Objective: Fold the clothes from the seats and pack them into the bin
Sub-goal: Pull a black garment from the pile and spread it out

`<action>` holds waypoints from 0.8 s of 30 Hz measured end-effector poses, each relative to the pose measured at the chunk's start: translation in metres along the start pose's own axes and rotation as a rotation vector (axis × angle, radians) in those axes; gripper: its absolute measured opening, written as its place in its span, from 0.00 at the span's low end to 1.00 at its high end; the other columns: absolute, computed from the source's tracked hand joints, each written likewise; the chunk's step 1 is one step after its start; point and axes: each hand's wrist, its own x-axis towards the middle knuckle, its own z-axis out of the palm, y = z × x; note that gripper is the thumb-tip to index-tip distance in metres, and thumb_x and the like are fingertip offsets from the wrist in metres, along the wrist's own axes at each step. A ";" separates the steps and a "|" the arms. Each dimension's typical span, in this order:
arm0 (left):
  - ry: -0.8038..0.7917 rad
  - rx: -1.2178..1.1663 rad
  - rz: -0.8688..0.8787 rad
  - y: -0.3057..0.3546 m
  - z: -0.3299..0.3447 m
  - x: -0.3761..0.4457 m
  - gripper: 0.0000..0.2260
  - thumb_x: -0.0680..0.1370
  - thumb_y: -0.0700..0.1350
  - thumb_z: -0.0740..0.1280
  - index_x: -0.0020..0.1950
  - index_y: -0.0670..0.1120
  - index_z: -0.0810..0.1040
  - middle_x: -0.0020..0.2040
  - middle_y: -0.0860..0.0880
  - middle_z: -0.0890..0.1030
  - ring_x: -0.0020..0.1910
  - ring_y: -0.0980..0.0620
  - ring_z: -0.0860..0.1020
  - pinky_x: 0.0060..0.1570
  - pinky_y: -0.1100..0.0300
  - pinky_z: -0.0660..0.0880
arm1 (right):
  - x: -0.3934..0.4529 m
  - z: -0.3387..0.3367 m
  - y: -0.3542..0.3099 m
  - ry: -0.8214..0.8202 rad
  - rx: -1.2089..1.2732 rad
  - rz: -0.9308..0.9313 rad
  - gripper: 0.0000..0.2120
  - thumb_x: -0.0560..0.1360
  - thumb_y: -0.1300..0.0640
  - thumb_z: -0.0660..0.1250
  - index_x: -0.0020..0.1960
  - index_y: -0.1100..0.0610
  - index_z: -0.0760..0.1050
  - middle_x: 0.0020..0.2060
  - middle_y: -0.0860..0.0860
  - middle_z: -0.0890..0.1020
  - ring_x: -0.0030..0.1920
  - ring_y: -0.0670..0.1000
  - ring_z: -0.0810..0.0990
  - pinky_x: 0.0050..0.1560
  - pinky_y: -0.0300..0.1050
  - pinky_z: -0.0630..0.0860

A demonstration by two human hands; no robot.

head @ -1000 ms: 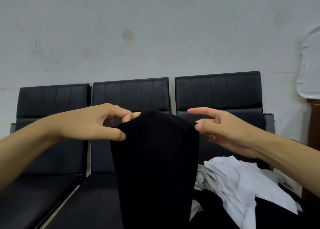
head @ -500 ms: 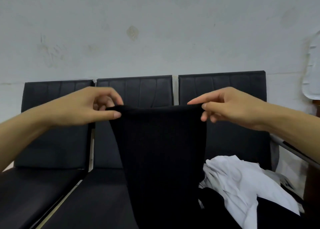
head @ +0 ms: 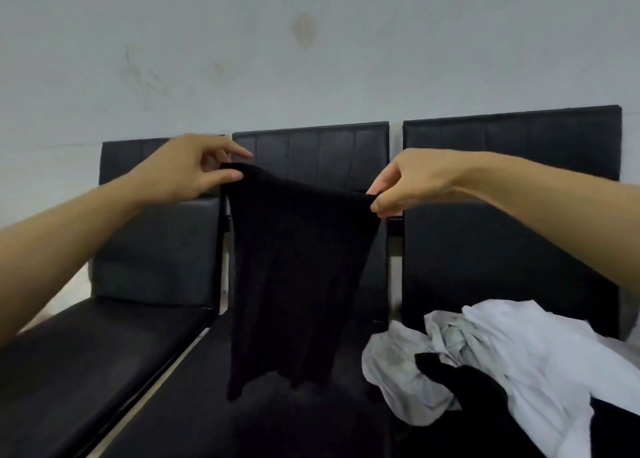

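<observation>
Pale stained wall (head: 311, 59), row of black seats (head: 502, 215): black garment (head: 294, 267), no legible label, hangs pinched at its top corners by left hand (head: 187, 170) and right hand (head: 412, 184); white clothes (head: 502, 353) heaped on right seat.

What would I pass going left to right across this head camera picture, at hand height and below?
Left hand → black garment it holds up with the other hand → right hand → heap of white clothes on the right seat.
</observation>
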 end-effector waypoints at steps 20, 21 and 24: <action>-0.464 -0.539 -0.458 0.001 0.127 -0.319 0.14 0.74 0.66 0.74 0.53 0.60 0.87 0.46 0.51 0.87 0.43 0.48 0.84 0.48 0.48 0.81 | -0.107 0.243 0.084 -0.487 0.105 -0.073 0.05 0.76 0.46 0.76 0.45 0.39 0.80 0.38 0.37 0.83 0.31 0.43 0.80 0.40 0.42 0.79; -0.476 -0.552 -0.466 -0.003 0.130 -0.311 0.12 0.75 0.64 0.74 0.52 0.59 0.87 0.45 0.50 0.87 0.43 0.46 0.85 0.48 0.47 0.81 | -0.099 0.241 0.082 -0.473 0.113 -0.066 0.05 0.76 0.47 0.75 0.45 0.41 0.80 0.39 0.39 0.84 0.30 0.44 0.81 0.40 0.43 0.80; -0.433 -0.571 -0.515 -0.020 0.147 -0.285 0.11 0.73 0.59 0.76 0.51 0.56 0.87 0.42 0.47 0.87 0.44 0.43 0.85 0.49 0.51 0.80 | -0.064 0.242 0.084 -0.376 0.067 -0.056 0.04 0.77 0.49 0.75 0.47 0.45 0.80 0.38 0.43 0.85 0.31 0.45 0.83 0.43 0.48 0.83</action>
